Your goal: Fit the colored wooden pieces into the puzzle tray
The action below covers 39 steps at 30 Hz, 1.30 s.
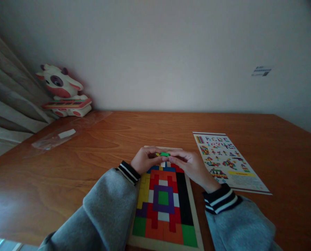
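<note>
Over the far end of a wooden puzzle board [194,212], both of my hands meet at a small green block [165,154]. My left hand [146,160] pinches it from the left, thumb and fingers closed. From the right, the thumb and fingertips of my right hand [188,164] close on the same block. A bit of yellow shows beside the green, partly covered by my left fingers. Flat coloured blocks fill the visible part of the board, with a purple ring [156,198] around a green square. My hands hide much of the board's far end.
A printed pattern sheet [231,162] lies right of the board. At the back left, a cow-shaped toy keyboard [66,92] stands by the curtain [9,94]. Clear plastic wrapping [51,139] lies in front of it. The wooden table [98,143] meets the wall behind.
</note>
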### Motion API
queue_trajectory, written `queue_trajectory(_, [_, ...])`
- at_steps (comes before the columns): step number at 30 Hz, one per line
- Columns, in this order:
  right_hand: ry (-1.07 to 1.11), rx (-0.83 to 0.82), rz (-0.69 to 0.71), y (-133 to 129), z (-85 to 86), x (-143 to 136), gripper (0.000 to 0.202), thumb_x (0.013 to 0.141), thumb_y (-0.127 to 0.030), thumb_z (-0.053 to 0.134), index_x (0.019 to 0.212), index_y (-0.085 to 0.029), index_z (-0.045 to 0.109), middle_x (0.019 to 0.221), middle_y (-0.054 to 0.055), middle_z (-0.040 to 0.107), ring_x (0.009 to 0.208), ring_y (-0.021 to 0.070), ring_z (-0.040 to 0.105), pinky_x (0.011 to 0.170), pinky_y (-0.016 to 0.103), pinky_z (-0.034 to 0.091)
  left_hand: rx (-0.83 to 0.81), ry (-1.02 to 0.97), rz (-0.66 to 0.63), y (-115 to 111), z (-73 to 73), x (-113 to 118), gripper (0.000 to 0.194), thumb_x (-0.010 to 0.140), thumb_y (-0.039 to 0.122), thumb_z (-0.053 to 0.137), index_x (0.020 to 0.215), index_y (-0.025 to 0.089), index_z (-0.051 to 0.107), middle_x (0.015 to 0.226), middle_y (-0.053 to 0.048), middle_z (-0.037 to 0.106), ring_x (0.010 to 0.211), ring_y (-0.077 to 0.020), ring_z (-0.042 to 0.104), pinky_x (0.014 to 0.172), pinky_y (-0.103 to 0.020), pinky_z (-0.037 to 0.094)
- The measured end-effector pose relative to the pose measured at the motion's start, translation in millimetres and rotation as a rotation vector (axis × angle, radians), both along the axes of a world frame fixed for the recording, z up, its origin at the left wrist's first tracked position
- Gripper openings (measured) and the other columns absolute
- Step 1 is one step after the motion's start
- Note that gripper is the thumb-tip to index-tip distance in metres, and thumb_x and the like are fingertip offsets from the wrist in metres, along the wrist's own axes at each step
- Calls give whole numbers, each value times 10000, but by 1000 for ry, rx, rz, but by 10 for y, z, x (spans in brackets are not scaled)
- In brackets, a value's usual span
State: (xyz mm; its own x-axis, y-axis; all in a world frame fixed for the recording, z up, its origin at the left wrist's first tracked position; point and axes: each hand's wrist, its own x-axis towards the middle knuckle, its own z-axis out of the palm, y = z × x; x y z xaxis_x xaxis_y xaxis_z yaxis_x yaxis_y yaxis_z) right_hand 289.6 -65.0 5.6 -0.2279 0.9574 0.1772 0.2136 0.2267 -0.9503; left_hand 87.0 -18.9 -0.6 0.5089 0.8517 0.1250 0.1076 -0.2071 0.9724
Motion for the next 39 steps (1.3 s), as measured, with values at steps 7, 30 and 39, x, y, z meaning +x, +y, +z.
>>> queue_trajectory(7, [48, -109, -28, 6, 12, 40, 376, 846, -441, 656, 1166, -244, 662, 1083, 73, 731, 942, 202, 699, 855, 390, 565, -58, -97, 28, -16, -40, 18, 247, 766, 381, 751, 867, 156, 775, 864, -56, 751, 783, -166, 679, 729, -254, 543])
queue_trajectory(30, [-230, 21, -158, 10, -29, 80, 265, 900, -365, 580, 1111, -219, 646, 973, 56, 720, 823, 182, 675, 716, 329, 532, -272, -395, 337, 57, -76, 13, 352, 678, 404, 821, 877, 144, 691, 811, -38, 736, 656, -118, 659, 623, -229, 540])
queue_trajectory(39, [-353, 23, -81, 2, -67, 12, 181, 908, -314, 575, 1000, -219, 698, 924, 59, 725, 834, 206, 685, 749, 357, 537, -132, -176, 284, 29, -83, 16, 419, 708, 485, 775, 908, 128, 684, 792, -44, 699, 662, -123, 626, 620, -240, 519])
